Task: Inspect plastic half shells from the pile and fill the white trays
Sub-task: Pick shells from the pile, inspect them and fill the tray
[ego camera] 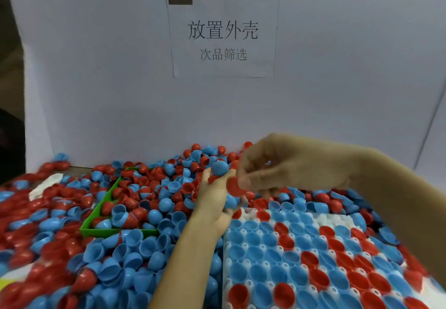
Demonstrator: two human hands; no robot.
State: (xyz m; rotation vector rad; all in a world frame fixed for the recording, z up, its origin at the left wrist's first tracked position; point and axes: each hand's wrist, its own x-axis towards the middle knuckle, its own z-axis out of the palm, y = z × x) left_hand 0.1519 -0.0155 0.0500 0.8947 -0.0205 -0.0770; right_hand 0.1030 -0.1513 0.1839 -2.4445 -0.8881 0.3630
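L hand (218,191) is raised over the pile (72,224), palm up, fingers curled round a bunch of shells: a blue shell (220,168) sits dome-up at the fingertips, another blue one (233,201) lies low in the palm w/ a red shell (233,186) just above it. R hand (289,168) comes in from the right, wrist high, fingers bent down and bunched together right over the L hand's load; they seem to touch or pinch the red shell, but motion blur hides the contact, so can't tell for sure.

Pile of red & blue half shells covers most of the table, left side and far edge up against the white board (120,67). Green bin (96,230) sits mid-left, half buried, also holding red & blue shells. White tray (333,219) lies front right, just under and nearer than the hands; most pockets hold shells open side up, mostly blue w/ red ones running in diagonal streaks, a few bare white pockets at the far edge. A bit of another white tray (44,188) pokes out of the pile far left.

Paper sign (223,35) w/ printed characters is stuck on the board above the hands
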